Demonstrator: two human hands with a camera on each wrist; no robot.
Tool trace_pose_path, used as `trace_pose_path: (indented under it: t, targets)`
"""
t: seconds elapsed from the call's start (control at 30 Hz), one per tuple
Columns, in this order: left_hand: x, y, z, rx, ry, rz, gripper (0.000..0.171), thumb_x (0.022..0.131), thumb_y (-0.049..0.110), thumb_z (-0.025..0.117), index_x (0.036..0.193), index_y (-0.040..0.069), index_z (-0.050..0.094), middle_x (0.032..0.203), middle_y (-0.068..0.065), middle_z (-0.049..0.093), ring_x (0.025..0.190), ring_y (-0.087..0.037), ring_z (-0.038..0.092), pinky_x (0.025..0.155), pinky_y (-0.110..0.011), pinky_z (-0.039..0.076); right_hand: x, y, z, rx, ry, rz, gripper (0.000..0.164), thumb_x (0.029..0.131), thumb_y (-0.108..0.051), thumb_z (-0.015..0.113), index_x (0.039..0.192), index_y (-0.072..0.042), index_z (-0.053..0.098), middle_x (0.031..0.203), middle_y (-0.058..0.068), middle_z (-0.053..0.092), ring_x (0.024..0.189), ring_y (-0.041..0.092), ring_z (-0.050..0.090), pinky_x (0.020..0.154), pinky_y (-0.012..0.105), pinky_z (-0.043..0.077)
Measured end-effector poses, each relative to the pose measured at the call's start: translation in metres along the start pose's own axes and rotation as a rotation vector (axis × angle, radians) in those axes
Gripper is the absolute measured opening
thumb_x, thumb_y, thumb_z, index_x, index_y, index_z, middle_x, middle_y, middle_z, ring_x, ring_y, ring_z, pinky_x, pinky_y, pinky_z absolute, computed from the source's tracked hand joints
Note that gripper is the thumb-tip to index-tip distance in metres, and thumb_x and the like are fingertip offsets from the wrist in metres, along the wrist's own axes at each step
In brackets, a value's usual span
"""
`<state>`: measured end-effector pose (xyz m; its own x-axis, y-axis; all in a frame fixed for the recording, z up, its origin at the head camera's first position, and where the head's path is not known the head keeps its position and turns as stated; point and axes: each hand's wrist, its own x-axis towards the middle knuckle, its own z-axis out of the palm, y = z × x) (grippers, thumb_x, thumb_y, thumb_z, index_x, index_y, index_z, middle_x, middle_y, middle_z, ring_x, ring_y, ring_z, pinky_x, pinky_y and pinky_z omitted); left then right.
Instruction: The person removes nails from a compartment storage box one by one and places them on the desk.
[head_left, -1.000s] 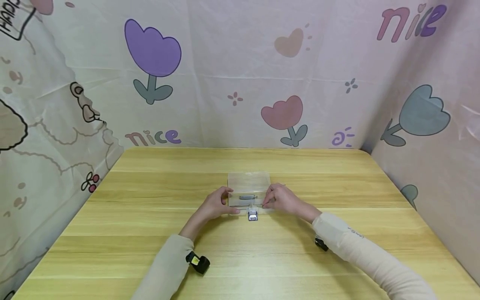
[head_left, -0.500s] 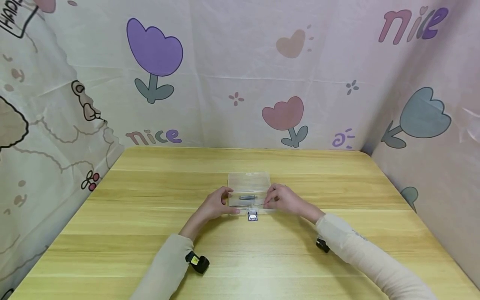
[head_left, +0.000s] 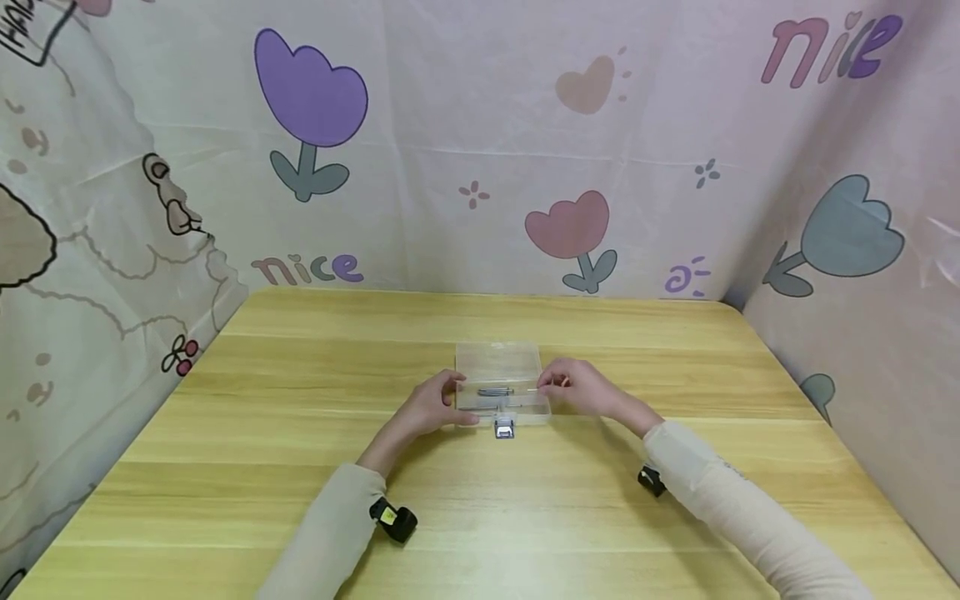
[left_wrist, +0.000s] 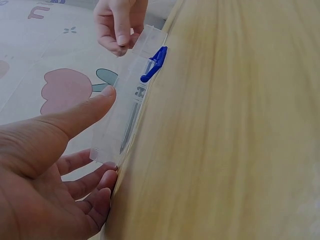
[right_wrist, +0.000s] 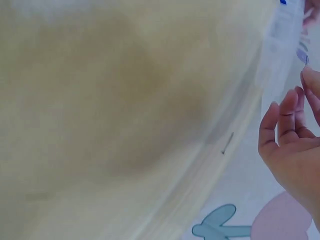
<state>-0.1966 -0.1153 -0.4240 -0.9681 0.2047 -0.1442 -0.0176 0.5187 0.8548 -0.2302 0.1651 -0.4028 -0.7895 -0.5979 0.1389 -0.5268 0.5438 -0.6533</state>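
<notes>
A clear plastic compartment box lies with its lid back in the head view. A blue latch juts from its front. Several nails are bunched in its rear compartment, and others lie in the front ones. My left hand holds the box's left end, thumb at the front side and fingers at the back. At the right end, my right hand pinches a thin nail between thumb and forefinger, close over the box; the other fingers are loosely bent.
Another nail lies on the wooden table to the right of the box. A printed cloth hangs behind the table and along both sides. Each wrist wears a small black camera.
My right hand has moved from the front right compartment up and back to the right, with the nail in its fingertips. The left hand stays on the box.
</notes>
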Motion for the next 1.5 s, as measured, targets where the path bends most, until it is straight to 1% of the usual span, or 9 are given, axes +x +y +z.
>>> trace_pose_path:
  t: [0.1, 0.27, 0.43, 0.5, 0.67, 0.9, 1.13, 1.37, 1.5]
  targets:
    - [0.000, 0.000, 0.000, 0.002, 0.000, 0.003, 0.076, 0.069, 0.019, 0.089, 0.133, 0.002, 0.051, 0.118, -0.012, 0.056, 0.094, -0.024, 0.046, 0.074, -0.034, 0.039, 0.002, 0.002, -0.007, -0.008, 0.029, 0.040, 0.005, 0.092, -0.004, 0.064, 0.093, -0.002, 0.068, 0.086, 0.000, 0.062, 0.079, 0.014, 0.055, 0.071, 0.029, 0.048]
    - [0.000, -0.001, 0.000, 0.017, 0.001, 0.006, 0.076, 0.069, 0.020, 0.089, 0.133, 0.003, 0.051, 0.119, -0.012, 0.057, 0.094, -0.024, 0.046, 0.075, -0.035, 0.039, 0.003, 0.009, -0.019, -0.038, 0.079, 0.108, 0.007, 0.094, -0.003, 0.061, 0.092, 0.000, 0.066, 0.085, 0.005, 0.062, 0.079, 0.017, 0.054, 0.070, 0.031, 0.046]
    - [0.001, 0.000, 0.000, 0.021, -0.001, 0.008, 0.076, 0.069, 0.020, 0.089, 0.133, 0.003, 0.051, 0.119, -0.012, 0.057, 0.094, -0.024, 0.047, 0.074, -0.034, 0.040, 0.002, 0.022, -0.026, -0.050, 0.065, 0.176, 0.008, 0.097, -0.003, 0.055, 0.094, 0.001, 0.061, 0.087, 0.011, 0.061, 0.079, 0.019, 0.051, 0.071, 0.034, 0.045]
    - [0.000, 0.000, -0.001, 0.018, -0.001, 0.008, 0.076, 0.069, 0.019, 0.089, 0.132, 0.002, 0.051, 0.119, -0.012, 0.057, 0.093, -0.024, 0.047, 0.073, -0.034, 0.040, 0.001, 0.028, -0.027, -0.065, 0.054, 0.186, 0.008, 0.097, -0.003, 0.054, 0.095, 0.002, 0.060, 0.088, 0.011, 0.061, 0.080, 0.020, 0.052, 0.073, 0.035, 0.045]
    - [0.000, 0.001, -0.001, 0.023, 0.000, 0.013, 0.075, 0.069, 0.019, 0.089, 0.132, 0.002, 0.052, 0.120, -0.012, 0.057, 0.093, -0.024, 0.047, 0.073, -0.034, 0.040, 0.000, 0.038, -0.027, -0.101, 0.056, 0.198, 0.007, 0.095, -0.001, 0.055, 0.092, 0.003, 0.061, 0.087, 0.010, 0.061, 0.081, 0.022, 0.053, 0.076, 0.038, 0.045]
    - [0.000, 0.000, 0.000, 0.031, 0.002, 0.017, 0.074, 0.070, 0.020, 0.088, 0.132, 0.002, 0.052, 0.120, -0.012, 0.057, 0.095, -0.024, 0.047, 0.076, -0.035, 0.040, -0.001, 0.043, -0.022, -0.086, 0.028, 0.230, 0.008, 0.096, -0.003, 0.056, 0.092, 0.002, 0.061, 0.089, 0.010, 0.061, 0.084, 0.023, 0.054, 0.079, 0.040, 0.046]
    - [0.001, 0.000, 0.000, 0.034, -0.004, 0.017, 0.075, 0.070, 0.021, 0.088, 0.133, 0.003, 0.051, 0.122, -0.012, 0.057, 0.095, -0.024, 0.048, 0.076, -0.035, 0.042, 0.000, 0.046, -0.020, -0.088, 0.029, 0.239, 0.007, 0.095, -0.003, 0.057, 0.092, 0.002, 0.062, 0.087, 0.009, 0.061, 0.083, 0.022, 0.054, 0.079, 0.039, 0.046]
    - [0.001, -0.001, 0.000, 0.034, 0.001, 0.012, 0.075, 0.069, 0.020, 0.089, 0.132, 0.003, 0.051, 0.121, -0.012, 0.057, 0.093, -0.023, 0.047, 0.074, -0.034, 0.041, 0.001, 0.047, -0.017, -0.100, 0.024, 0.210, 0.007, 0.094, -0.003, 0.058, 0.091, 0.003, 0.062, 0.085, 0.008, 0.061, 0.079, 0.020, 0.053, 0.075, 0.036, 0.045]
    - [0.001, -0.001, 0.000, 0.034, 0.000, 0.015, 0.075, 0.070, 0.020, 0.088, 0.132, 0.002, 0.051, 0.120, -0.011, 0.057, 0.092, -0.023, 0.047, 0.073, -0.034, 0.040, 0.002, 0.046, -0.017, -0.110, 0.030, 0.217, 0.007, 0.094, -0.002, 0.058, 0.091, 0.002, 0.062, 0.084, 0.008, 0.061, 0.079, 0.019, 0.053, 0.074, 0.035, 0.045]
